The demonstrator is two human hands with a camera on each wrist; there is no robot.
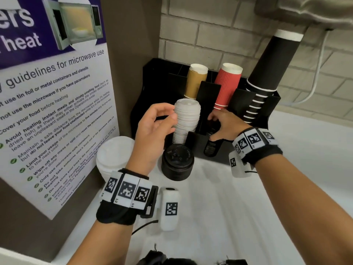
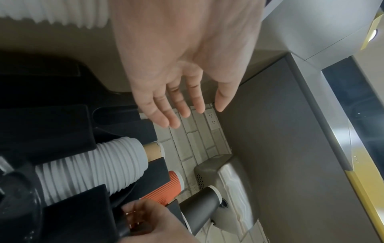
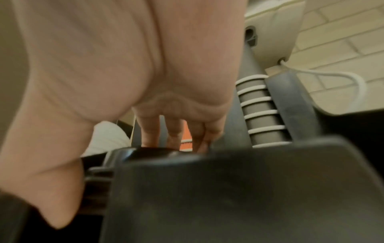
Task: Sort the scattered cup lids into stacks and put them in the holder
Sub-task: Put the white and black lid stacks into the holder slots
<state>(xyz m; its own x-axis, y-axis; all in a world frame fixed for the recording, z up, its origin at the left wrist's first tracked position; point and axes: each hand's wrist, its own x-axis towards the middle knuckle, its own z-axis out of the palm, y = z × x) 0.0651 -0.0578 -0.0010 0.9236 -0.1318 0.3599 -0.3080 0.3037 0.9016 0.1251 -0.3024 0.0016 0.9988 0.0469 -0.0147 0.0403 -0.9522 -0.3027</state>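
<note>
A black holder (image 1: 198, 144) stands at the back of the white counter. A tall stack of white lids (image 1: 186, 119) (image 2: 93, 167) leans in its left front slot. My left hand (image 1: 166, 116) (image 2: 176, 111) hovers beside that stack with relaxed fingers, holding nothing; its thumb is right next to the lids. My right hand (image 1: 223, 125) (image 3: 124, 65) reaches into the middle slot and grips a stack of black lids (image 1: 211, 148) (image 3: 153, 150), fingers over its top and thumb at its side. A second black lid stack (image 1: 177, 163) and a white lid stack (image 1: 114, 157) stand on the counter.
Brown cups (image 1: 195, 81), red cups (image 1: 227, 85) and a long black cup stack (image 1: 267, 69) fill the holder's rear slots. A microwave poster (image 1: 57, 111) covers the panel on the left. A brick wall and a white cable (image 1: 317, 73) are behind. Bare counter (image 1: 296, 178) lies to the right.
</note>
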